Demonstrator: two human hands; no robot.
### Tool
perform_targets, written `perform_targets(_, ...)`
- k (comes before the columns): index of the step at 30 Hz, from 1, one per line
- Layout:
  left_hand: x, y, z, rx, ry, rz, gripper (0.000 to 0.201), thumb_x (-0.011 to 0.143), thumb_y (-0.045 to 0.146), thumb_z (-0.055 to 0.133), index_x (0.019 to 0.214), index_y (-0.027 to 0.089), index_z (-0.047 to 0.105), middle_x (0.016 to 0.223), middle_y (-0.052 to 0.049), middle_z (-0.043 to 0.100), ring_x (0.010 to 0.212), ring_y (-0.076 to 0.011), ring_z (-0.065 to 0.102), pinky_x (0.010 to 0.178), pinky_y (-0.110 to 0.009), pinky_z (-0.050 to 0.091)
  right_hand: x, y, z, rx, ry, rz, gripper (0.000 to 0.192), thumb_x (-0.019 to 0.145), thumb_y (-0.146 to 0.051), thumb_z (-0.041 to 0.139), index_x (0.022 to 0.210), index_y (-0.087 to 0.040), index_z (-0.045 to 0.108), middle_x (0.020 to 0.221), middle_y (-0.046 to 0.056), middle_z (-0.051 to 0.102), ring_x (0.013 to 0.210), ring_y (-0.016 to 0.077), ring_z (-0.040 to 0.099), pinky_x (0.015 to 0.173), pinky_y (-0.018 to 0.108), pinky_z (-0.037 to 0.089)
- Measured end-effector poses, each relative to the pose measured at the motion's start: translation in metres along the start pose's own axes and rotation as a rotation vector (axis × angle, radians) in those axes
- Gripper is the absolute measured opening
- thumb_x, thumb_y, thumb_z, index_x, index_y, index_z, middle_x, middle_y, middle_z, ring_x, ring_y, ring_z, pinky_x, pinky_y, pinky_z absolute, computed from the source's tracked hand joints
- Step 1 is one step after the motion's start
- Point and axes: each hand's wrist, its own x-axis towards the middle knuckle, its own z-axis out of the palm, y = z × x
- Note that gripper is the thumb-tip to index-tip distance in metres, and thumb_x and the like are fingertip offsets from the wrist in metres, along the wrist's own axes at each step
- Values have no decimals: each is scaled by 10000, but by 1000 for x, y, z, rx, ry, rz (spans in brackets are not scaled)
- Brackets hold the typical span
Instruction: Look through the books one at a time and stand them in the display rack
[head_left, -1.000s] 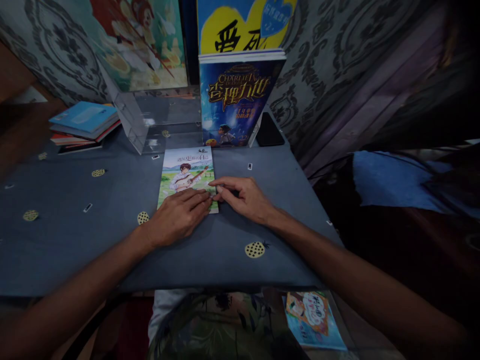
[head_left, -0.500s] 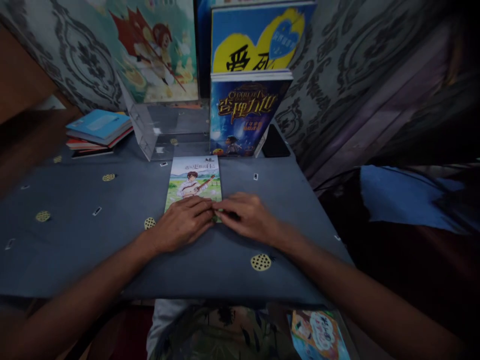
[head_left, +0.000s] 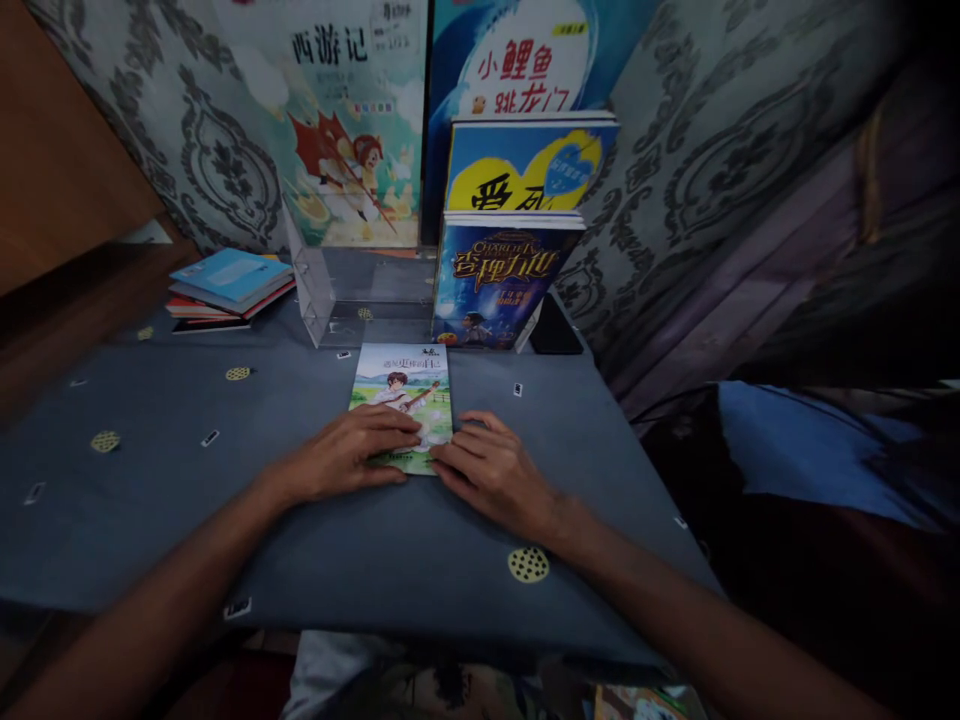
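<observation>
Seen from the head camera, a person's two bare hands rest on a thin illustrated book point(head_left: 405, 395) lying flat near the middle of a table point(head_left: 150, 500) draped in grey-blue cloth. The left hand point(head_left: 346, 456) lies palm down across the lower left part of the cover, fingers spread flat and pointing right; its grip is open and clasps nothing, only pressing on the book. The right hand point(head_left: 495, 470) lies just beside it at the book's lower right corner, fingers point(head_left: 450, 455) extended so that the tips touch the cover's edge; its grip too is open, with nothing closed in it. The fingertips of both hands nearly meet over the lower edge of the cover, which shows a cartoon figure with a guitar on a green field.

Directly behind the book, a dark blue book point(head_left: 499, 280) stands upright, with a yellow-and-blue book point(head_left: 525, 165) standing taller behind it. To their left sits a clear acrylic stand point(head_left: 337, 295), and against the patterned wall lean two large picture books, one with a monkey figure point(head_left: 345, 120) and one with red characters on white point(head_left: 525, 60). A small stack of books point(head_left: 225, 290) with a light blue cover on top lies at the table's far left corner. A dark phone-like slab point(head_left: 555, 325) lies flat to the right of the standing books. Pale round dotted motifs point(head_left: 528, 564) are scattered over the cloth, one just near the right forearm.
</observation>
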Motion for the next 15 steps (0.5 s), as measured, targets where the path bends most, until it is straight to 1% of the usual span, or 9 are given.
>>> perform_targets(5,1,1,-5,-23,-30,-8,400,929,380,671,1290,208,655,1314,-118,684,1252,-224,626,1119,-448,468,-1,2,3,40,-18,-5,200,1002,-186,528,880,-189,687,779,26,698,748,161,633,980,384,455)
perform_targets(7,1,1,-6,-24,-12,-19,358,950,384,639,1261,212,673,1303,-116,689,1244,-223,630,1099,-436,485,-2,2,3,51,-20,2,205,1003,-183,523,880,-195,687,789,24,699,755,162,635,988,396,452)
perform_targets(9,0,-1,-6,1,33,-54,320,985,370,577,1241,210,684,1282,-115,698,1229,-221,637,1069,-423,510,-1,3,4,53,-24,11,217,1005,-186,518,867,-197,686,782,22,693,743,161,631,989,401,452)
perform_targets(11,-1,-8,-3,78,97,-127,342,1014,363,508,1271,200,664,1295,-120,691,1237,-230,630,1056,-435,520,-1,3,4,50,-32,15,224,1005,-188,516,860,-194,686,776,23,686,738,161,625,987,400,453)
perform_targets(12,-2,-13,-1,140,128,-178,366,1022,371,483,1292,187,648,1314,-129,680,1249,-243,622,1067,-459,509,0,3,4,49,-36,15,223,1004,-188,516,861,-191,687,777,25,683,739,162,623,986,400,452)
perform_targets(15,-1,-33,4,335,192,-334,452,1018,440,462,1309,131,616,1367,-173,640,1290,-296,590,1127,-545,433,1,4,4,41,-41,8,225,1003,-182,510,873,-179,694,786,35,677,748,166,620,982,402,451)
